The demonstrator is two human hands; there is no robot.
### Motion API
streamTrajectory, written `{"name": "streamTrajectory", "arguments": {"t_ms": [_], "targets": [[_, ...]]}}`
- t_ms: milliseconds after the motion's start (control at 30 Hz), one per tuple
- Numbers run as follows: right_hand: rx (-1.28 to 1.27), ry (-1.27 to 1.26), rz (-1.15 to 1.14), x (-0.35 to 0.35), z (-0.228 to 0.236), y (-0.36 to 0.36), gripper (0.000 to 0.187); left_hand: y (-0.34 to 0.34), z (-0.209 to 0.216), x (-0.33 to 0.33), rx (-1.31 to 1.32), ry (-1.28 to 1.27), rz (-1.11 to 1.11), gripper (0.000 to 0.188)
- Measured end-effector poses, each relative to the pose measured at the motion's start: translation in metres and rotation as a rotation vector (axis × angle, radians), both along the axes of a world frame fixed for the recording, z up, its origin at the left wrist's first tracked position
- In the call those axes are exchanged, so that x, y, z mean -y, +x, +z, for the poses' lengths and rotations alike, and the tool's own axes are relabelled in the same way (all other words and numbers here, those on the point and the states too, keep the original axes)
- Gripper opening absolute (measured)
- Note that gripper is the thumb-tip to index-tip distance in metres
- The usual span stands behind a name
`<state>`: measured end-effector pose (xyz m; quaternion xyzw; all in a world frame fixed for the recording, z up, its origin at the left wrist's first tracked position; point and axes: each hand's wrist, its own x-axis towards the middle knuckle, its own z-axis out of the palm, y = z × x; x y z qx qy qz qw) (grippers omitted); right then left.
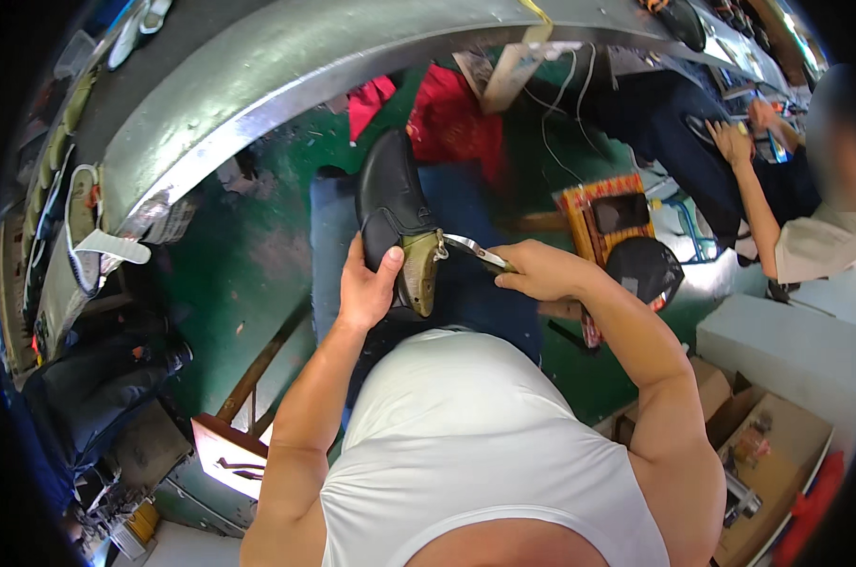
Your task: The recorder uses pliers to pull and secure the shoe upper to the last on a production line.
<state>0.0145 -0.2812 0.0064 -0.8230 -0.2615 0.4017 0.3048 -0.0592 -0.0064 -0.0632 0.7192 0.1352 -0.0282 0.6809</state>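
A black leather shoe upper (390, 184) lies lengthwise above my lap, its toe pointing away from me. At its near end shows an olive-green shoe last (418, 269). My left hand (366, 288) is wrapped round this near part from the left, thumb on top. In my right hand (539, 269) are metal pliers (473, 249), closed in by my fingers. Their head meets the right edge of the upper beside the last; whether the jaws pinch the leather is too small to tell. Under the shoe, a blue cloth (338, 222) covers my lap.
A long metal-topped bench (258, 71) curves across the far side, with shoes (87, 222) at the left. A co-worker's arm (757, 203) shows at right. Red cloth (456, 118) lies on the green floor. An orange woven seat (588, 236) and an open cardboard box (778, 444) stand to the right.
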Motion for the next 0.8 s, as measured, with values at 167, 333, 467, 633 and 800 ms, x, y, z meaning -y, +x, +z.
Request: {"name": "streamTrajectory", "arguments": {"t_ms": [167, 333, 467, 633, 800], "targets": [[-0.309, -0.051, -0.113, 0.019, -0.021, -0.007, 0.021, -0.026, -0.032, 0.027, -0.167, 0.120, 0.006, 0.080], [-0.039, -0.198, 0.097, 0.023, -0.021, -0.006, 0.018, -0.027, -0.028, 0.034, -0.205, 0.138, -0.036, 0.083], [0.365, -0.271, 0.128, 0.020, -0.016, -0.016, 0.018, -0.026, -0.046, 0.031, -0.152, 0.169, -0.046, 0.084], [0.250, -0.344, 0.152, 0.034, 0.030, -0.037, 0.018, -0.014, -0.025, 0.031, -0.407, 0.129, 0.035, 0.085], [-0.056, -0.064, 0.074, 0.067, 0.067, -0.073, 0.024, -0.017, -0.038, 0.006, -0.247, -0.036, 0.183, 0.066]]}}
